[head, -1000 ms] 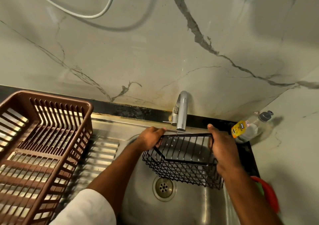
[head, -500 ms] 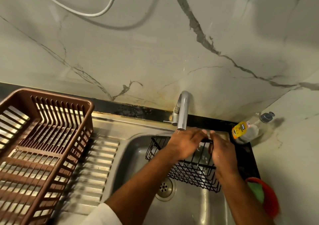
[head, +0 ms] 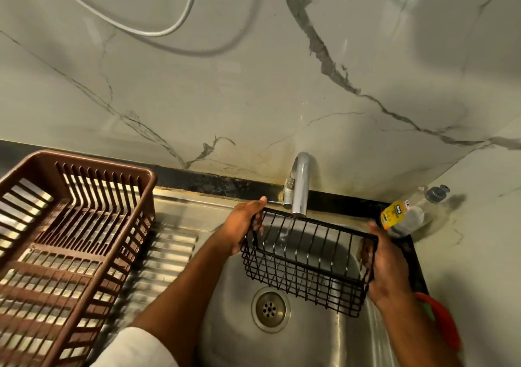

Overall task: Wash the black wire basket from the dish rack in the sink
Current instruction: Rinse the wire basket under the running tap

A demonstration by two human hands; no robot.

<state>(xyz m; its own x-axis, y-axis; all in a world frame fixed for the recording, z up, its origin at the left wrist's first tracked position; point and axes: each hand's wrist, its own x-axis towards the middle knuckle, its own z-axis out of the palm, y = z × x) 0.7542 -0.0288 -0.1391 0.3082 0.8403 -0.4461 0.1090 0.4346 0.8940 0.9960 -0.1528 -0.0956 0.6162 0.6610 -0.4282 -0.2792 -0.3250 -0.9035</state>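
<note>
The black wire basket (head: 307, 265) hangs above the steel sink (head: 234, 304), right under the chrome tap (head: 300, 186). A thin stream of water falls from the spout into the basket. My left hand (head: 244, 225) grips the basket's left end at the rim. My right hand (head: 386, 265) holds the right end, fingers curled round the wires. The brown plastic dish rack (head: 70, 254) stands on the drainboard at the left, with nothing in it.
A soap bottle with a yellow label (head: 406, 214) lies at the sink's back right corner. A red and green scrubber (head: 439, 321) sits on the right edge. The drain (head: 270, 309) lies below the basket. A marble wall rises behind.
My left hand has gone from the basket's middle near the tap back to its left end. The basket now sits level under the spout, and water runs into it.
</note>
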